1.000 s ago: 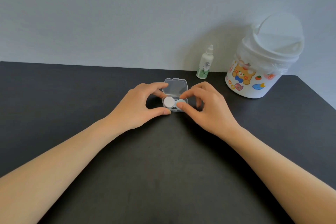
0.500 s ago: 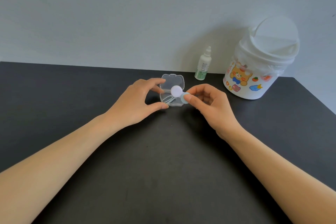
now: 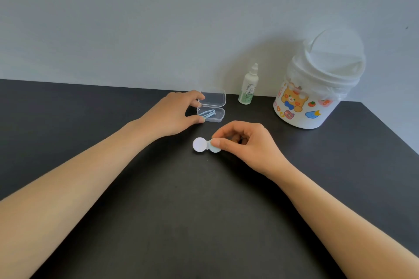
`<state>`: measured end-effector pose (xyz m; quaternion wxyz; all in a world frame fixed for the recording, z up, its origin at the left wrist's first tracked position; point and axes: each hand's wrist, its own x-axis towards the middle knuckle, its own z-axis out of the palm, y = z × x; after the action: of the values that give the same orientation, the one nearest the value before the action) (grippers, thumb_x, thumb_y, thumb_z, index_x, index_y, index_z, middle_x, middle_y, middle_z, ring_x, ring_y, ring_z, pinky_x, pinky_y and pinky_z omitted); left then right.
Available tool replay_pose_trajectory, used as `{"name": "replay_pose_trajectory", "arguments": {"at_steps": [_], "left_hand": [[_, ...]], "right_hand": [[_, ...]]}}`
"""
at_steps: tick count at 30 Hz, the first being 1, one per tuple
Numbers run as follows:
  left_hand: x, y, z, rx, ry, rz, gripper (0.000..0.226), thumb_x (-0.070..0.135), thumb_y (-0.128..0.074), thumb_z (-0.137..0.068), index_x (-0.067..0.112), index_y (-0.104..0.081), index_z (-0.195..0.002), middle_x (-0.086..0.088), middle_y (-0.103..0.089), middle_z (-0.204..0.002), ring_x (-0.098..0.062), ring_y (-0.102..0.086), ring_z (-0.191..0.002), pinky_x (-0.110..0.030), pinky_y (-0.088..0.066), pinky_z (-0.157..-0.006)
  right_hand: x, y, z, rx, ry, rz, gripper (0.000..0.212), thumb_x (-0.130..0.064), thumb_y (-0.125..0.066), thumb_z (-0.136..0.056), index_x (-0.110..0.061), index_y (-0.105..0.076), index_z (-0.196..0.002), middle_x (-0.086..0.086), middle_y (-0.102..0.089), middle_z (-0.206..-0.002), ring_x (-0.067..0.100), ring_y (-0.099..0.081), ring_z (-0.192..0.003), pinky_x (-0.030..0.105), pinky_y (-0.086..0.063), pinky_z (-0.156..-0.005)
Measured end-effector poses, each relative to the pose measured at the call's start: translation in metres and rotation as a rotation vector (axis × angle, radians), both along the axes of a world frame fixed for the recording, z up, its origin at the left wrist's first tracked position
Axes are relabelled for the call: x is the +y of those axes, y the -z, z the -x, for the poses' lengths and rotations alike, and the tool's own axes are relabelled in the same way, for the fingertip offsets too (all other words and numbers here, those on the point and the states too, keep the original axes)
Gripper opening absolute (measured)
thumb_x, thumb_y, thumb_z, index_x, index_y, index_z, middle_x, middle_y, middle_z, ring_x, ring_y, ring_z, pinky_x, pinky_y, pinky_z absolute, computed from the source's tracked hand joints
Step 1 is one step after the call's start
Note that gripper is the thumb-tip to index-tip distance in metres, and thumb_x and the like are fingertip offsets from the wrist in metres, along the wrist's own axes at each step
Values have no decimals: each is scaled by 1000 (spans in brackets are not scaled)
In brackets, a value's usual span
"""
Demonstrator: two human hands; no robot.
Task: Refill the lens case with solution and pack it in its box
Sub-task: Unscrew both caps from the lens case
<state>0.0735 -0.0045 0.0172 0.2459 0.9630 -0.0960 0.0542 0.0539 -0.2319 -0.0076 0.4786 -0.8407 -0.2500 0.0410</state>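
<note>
Right hand (image 3: 246, 142) pinches the lens case (image 3: 206, 145) by its blue cap on the counter (image 3: 158, 210); left hand (image 3: 174, 113) grips the open box (image 3: 212, 108); set case flat, steady it before uncapping.

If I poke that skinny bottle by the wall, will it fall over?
Probably, yes. The solution bottle stands upright, tall and narrow on a small base, so a poke near its pointed cap would likely tip it. It looks like small, light plastic, so it may also just slide on the dark table. Once down, its round body could roll.
</note>
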Motion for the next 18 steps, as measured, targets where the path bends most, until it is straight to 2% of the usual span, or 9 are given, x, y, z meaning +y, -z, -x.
{"name": "replay_pose_trajectory", "arguments": {"at_steps": [7, 13, 18], "left_hand": [[-4, -10, -1, 31, 12, -31, 50, 36, -70, -90, 25, -52, -136, 4, -65, -133, -16, -55, -127, -38, -43, -106], [-6, -15, 2, 18, 11, -84, 50, 40, -68, -91, 26, -53, -137, 3, -66, -132, -18, -57, -124, -38, -46, -101], [-4, -19, 6, 21, 0, -85, 50, 42, -67, -91, 25, -53, -136, 5, -68, -129, -16, -59, -120, -33, -46, -95]], "right_hand": [[1, 1, -1, -48, 1, 16, 9, -44, -76, -86, -37, -77, -90, -13, -73, -75, 2, -47, -57, 14, -40, -56], [0, 2, -3, -64, -6, 22, 8, -45, -75, -87, -38, -77, -91, -15, -70, -69, 2, -46, -55, 13, -39, -55], [0, 2, -3, -73, -5, 22, 8, -45, -74, -87, -39, -77, -91, -16, -69, -69, 2, -47, -55, 13, -39, -55]]}}
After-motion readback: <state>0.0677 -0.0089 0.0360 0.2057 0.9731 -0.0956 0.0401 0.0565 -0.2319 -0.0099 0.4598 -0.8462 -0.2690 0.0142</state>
